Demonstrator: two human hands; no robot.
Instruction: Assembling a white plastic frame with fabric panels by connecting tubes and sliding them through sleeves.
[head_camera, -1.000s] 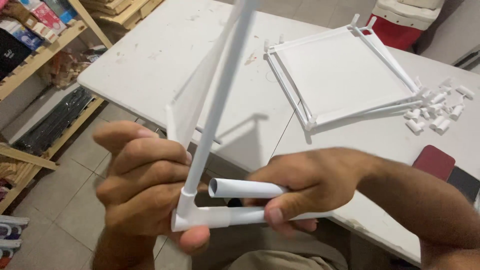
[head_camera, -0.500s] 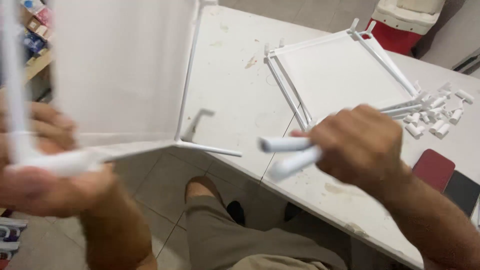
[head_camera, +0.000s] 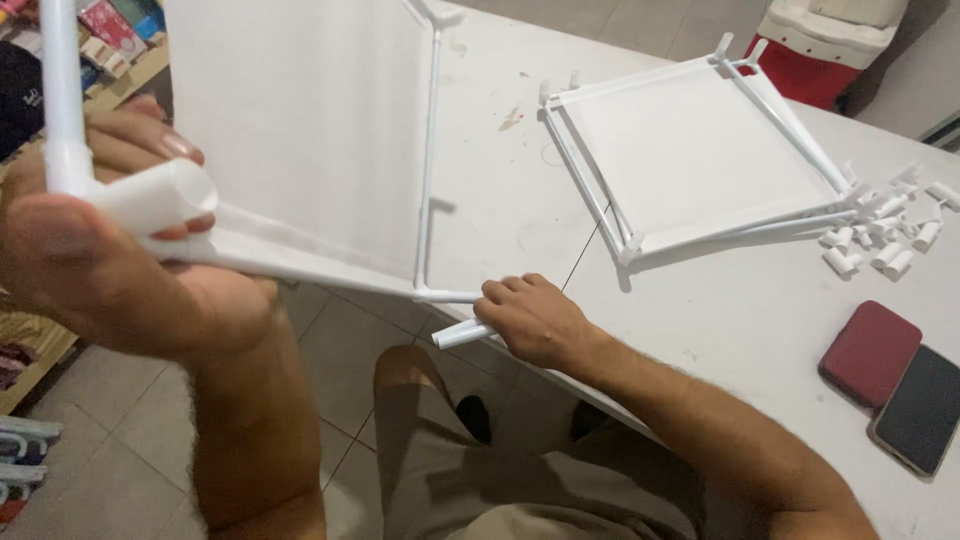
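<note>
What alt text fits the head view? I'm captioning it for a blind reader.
A left hand grips the corner joint of a white panel frame held above the floor, while the right hand holds a short white tube at the frame's far corner. On the table lie stacked frames, loose connectors and two cases.

Colourful boxed packages on wooden shelf, upper left.

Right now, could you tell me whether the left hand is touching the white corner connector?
Touching: the head view shows the left hand wrapped around the white corner connector.
</note>
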